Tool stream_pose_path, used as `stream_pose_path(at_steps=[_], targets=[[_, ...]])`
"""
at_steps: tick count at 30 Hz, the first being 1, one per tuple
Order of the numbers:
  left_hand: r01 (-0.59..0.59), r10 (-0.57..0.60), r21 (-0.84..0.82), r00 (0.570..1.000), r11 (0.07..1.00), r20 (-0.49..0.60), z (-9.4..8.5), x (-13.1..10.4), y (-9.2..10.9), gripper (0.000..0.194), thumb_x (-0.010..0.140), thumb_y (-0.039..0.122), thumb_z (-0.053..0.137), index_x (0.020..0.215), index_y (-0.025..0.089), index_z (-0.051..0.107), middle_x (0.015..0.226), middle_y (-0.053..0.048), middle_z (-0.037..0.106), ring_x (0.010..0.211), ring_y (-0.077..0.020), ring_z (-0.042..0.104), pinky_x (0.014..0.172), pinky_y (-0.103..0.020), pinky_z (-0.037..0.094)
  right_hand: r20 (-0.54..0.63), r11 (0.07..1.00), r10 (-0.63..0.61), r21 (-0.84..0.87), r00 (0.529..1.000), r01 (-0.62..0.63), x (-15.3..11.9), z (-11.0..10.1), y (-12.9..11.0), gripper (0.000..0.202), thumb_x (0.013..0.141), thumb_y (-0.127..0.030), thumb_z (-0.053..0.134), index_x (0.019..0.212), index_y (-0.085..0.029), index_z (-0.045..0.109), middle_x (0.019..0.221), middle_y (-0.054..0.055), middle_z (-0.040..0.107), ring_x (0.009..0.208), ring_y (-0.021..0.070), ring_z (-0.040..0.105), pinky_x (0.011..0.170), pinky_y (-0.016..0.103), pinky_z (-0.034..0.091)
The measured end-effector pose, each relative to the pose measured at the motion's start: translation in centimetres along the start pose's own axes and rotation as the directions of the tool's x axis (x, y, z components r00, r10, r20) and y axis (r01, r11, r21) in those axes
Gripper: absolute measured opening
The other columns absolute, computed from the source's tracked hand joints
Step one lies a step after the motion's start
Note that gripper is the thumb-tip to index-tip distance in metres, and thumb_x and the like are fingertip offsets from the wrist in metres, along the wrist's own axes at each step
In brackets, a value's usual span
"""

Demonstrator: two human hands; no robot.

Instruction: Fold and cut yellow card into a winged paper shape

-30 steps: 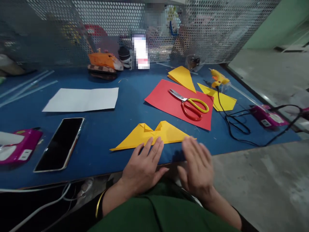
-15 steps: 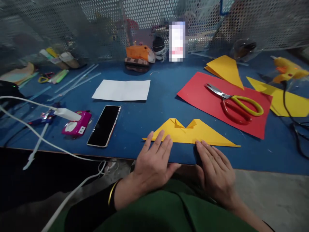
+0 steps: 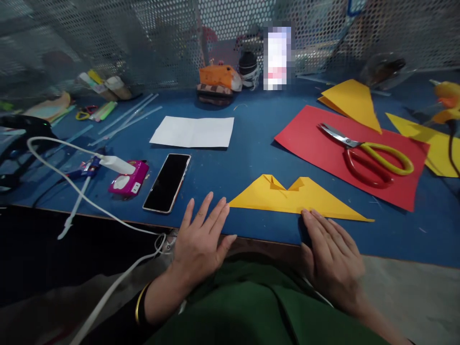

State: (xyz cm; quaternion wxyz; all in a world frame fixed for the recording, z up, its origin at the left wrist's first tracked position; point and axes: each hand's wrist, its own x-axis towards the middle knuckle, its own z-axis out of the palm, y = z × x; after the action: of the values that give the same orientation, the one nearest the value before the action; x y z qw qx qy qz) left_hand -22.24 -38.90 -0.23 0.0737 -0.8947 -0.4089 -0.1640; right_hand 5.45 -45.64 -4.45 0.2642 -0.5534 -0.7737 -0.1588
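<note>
A folded yellow paper (image 3: pixel 287 200) lies flat near the table's front edge, its long straight side toward me and a notch with small folded flaps in its far side. My left hand (image 3: pixel 201 239) is flat with fingers spread, at the paper's left tip, holding nothing. The fingertips of my right hand (image 3: pixel 332 254) rest on the paper's near edge, right of its middle; its fingers are stretched out and lie side by side. Beyond the paper to the right, scissors (image 3: pixel 354 143) with one red and one yellow handle lie on a red sheet (image 3: pixel 305 139).
On the blue table (image 3: pixel 251 158) lie a black phone (image 3: pixel 167 183), a white folded paper (image 3: pixel 194 132), a magenta adapter (image 3: pixel 128 179) with a white cable, and more yellow paper (image 3: pixel 354 100). An orange pouch (image 3: pixel 217 75) and a lit, blurred screen (image 3: pixel 277 57) stand at the back.
My left hand has slid left along the paper to its left tip, its fingers more spread. My right hand stays at the near edge. The whole view has shifted slightly.
</note>
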Motion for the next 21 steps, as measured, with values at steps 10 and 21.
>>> stream_pose_path(at_steps=[10, 21], targets=[[-0.105, 0.091, -0.053, 0.97, 0.993, -0.224, -0.1, 1.7, 3.0, 0.055, 0.1, 0.036, 0.045, 0.149, 0.01, 0.044, 0.147, -0.016, 0.054, 0.145, -0.0294, 0.041, 0.114, -0.052, 0.039, -0.004, 0.999, 0.014, -0.037, 1.0, -0.014, 0.5, -0.1, -0.3, 0.064, 0.095, -0.019, 0.053, 0.153, 0.001, 0.033, 0.132, 0.022, 0.065, 0.124, 0.0307, 0.062, 0.105, 0.046, 0.047], [-0.234, 0.198, -0.147, 0.954, 0.961, -0.224, 0.7, 4.2, 3.9, 0.053, 0.094, 0.025, 0.058, 0.144, 0.01, 0.05, 0.136, -0.011, 0.065, 0.138, -0.0271, 0.049, 0.118, -0.046, 0.036, -0.005, 0.998, 0.022, -0.051, 1.0, -0.023, 0.9, -0.2, -0.6, 0.066, 0.096, -0.018, 0.052, 0.155, 0.0, 0.029, 0.131, 0.021, 0.066, 0.124, 0.0297, 0.062, 0.105, 0.045, 0.046]])
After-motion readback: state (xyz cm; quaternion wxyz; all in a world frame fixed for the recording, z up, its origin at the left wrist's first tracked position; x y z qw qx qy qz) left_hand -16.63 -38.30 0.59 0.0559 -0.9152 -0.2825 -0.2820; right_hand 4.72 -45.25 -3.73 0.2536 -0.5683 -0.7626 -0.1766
